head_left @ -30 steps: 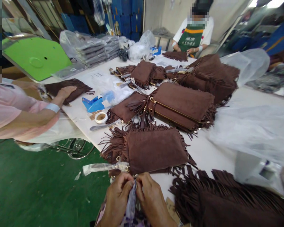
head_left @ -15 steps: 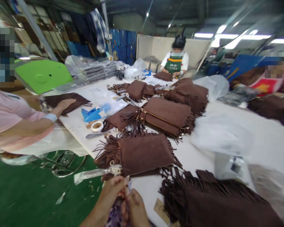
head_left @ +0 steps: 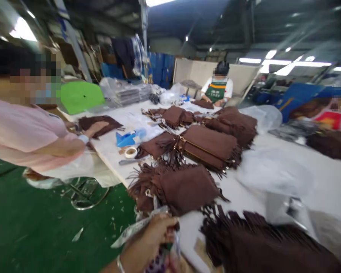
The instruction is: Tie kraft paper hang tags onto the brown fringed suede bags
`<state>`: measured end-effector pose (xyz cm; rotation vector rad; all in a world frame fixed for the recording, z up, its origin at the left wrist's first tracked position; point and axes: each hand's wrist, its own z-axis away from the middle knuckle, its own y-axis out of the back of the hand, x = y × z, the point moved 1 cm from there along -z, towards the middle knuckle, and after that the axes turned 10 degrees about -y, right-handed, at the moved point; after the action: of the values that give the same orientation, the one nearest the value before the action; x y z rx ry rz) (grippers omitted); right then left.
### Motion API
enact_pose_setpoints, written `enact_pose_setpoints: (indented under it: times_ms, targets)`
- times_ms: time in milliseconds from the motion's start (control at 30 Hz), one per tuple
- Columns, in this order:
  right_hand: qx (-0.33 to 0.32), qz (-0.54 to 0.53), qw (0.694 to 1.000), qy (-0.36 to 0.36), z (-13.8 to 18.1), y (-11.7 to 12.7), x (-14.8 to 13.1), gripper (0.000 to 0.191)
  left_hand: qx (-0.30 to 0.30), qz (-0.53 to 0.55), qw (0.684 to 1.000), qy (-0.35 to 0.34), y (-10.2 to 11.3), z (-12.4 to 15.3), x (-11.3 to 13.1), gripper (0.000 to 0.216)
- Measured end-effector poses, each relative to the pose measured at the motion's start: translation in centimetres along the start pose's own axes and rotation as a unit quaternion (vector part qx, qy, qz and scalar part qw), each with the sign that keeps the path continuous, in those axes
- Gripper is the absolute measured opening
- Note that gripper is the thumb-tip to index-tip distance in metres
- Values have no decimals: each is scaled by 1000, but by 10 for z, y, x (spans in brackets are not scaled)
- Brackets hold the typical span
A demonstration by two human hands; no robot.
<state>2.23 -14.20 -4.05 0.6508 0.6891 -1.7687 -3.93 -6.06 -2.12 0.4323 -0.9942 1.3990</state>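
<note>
Camera tilted up; your left hand [head_left: 156,233] still pinches crinkly plastic strip [head_left: 136,227] by fringed bag [head_left: 184,187]; right hand hidden. Strip light, slippery: hold its end.

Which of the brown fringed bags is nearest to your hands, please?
The single bag at the table's near edge, just above the left hand; the rest lie farther up the table.

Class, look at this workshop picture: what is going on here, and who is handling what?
Several people work around a long white table covered with brown fringed suede bags. The camera wearer's left hand pinches a clear plastic strip at the table's near edge, beside the nearest fringed bag; the right hand is mostly out of view and blurred. A person in pink on the left rests a hand on another bag. A person in a green apron works at the far end.
</note>
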Motion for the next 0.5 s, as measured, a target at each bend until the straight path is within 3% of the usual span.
enact_pose_setpoints:
  times_ms: [167,300,500]
  targets:
    - [25,-126,989,-75,35,10,33,70,-52,11,996,72,-3,-1,2,41]
    - [2,-232,971,-59,37,9,31,74,-61,18,997,45,-5,-3,4,40]
    - [-17,-135,988,-76,36,14,29,72,-32,6,999,-23,5,-20,14,38]
